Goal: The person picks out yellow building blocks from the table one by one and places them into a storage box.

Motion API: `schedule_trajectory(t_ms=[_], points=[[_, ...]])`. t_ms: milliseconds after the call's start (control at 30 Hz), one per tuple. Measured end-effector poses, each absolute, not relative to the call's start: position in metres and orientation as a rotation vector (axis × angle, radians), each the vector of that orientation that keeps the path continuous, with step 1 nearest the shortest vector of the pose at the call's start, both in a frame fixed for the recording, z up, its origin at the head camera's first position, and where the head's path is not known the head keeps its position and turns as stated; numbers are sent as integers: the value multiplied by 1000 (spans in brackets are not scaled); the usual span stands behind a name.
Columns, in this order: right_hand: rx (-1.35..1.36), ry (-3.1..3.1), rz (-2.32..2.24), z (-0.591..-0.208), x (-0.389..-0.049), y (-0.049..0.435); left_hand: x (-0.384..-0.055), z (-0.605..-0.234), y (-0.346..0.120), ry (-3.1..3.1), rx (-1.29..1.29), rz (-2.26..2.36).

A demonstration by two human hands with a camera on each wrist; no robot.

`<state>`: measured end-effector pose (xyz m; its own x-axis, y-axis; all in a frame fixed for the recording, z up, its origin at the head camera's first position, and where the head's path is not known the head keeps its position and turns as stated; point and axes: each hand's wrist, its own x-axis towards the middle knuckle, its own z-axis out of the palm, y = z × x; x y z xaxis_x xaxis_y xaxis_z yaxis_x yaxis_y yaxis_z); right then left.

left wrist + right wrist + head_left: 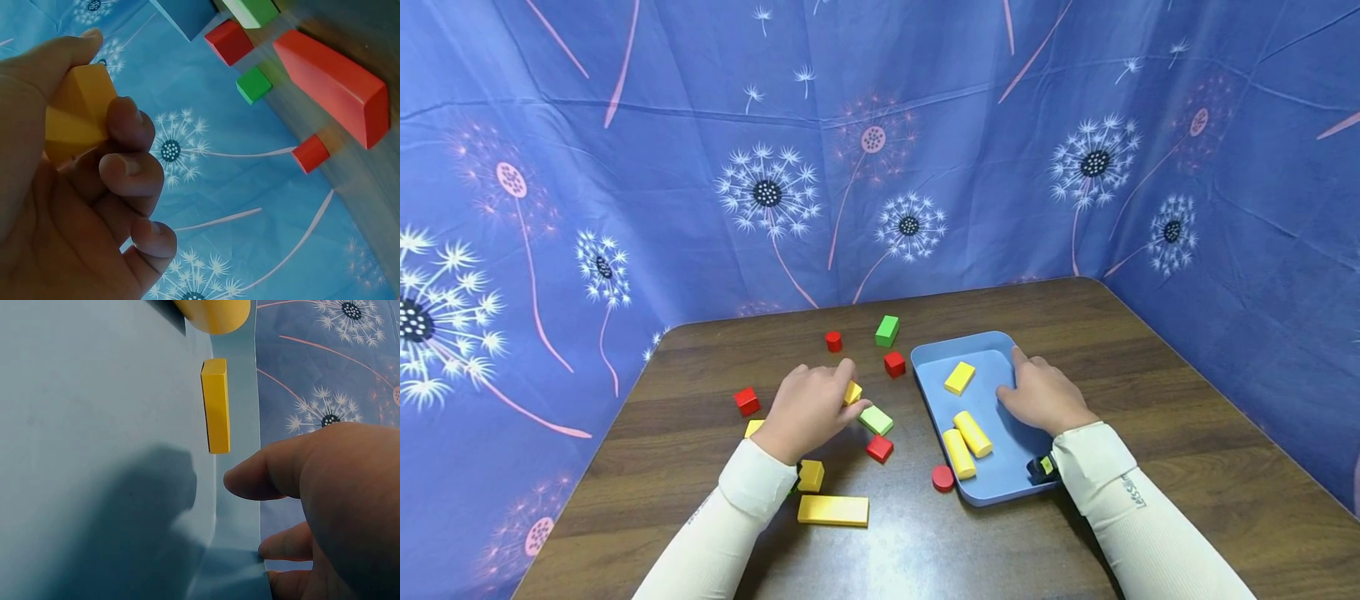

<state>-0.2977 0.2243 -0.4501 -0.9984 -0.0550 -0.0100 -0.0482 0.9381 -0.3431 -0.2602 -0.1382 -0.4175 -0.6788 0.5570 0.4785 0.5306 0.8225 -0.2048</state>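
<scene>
My left hand (808, 408) pinches a small yellow block (81, 112) between thumb and fingers, above the wooden table. In the head view a light green block (876, 420) and a red block (880, 448) lie just right of and below this hand. My right hand (1043, 396) is at the right side of a blue tray (1011, 450), its thumb over the inside and its other fingertips (284, 542) right at the rim. Inside the tray are a flat yellow block (959, 378) and two yellow cylinders (972, 433) side by side.
A long yellow block (833, 510) and a yellow cube (810, 475) lie near the left forearm. Farther back are a green block (887, 331), a red cube (894, 364) and a red cylinder (833, 341). A red disc (943, 478) sits against the tray's left side.
</scene>
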Motion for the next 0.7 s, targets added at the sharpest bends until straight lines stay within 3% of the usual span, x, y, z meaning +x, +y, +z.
schedule_trajectory(t_ms=[700], points=[[-101,3103,-532,-451,-298,224,-254,-419,-123,-2379,-896,-12]])
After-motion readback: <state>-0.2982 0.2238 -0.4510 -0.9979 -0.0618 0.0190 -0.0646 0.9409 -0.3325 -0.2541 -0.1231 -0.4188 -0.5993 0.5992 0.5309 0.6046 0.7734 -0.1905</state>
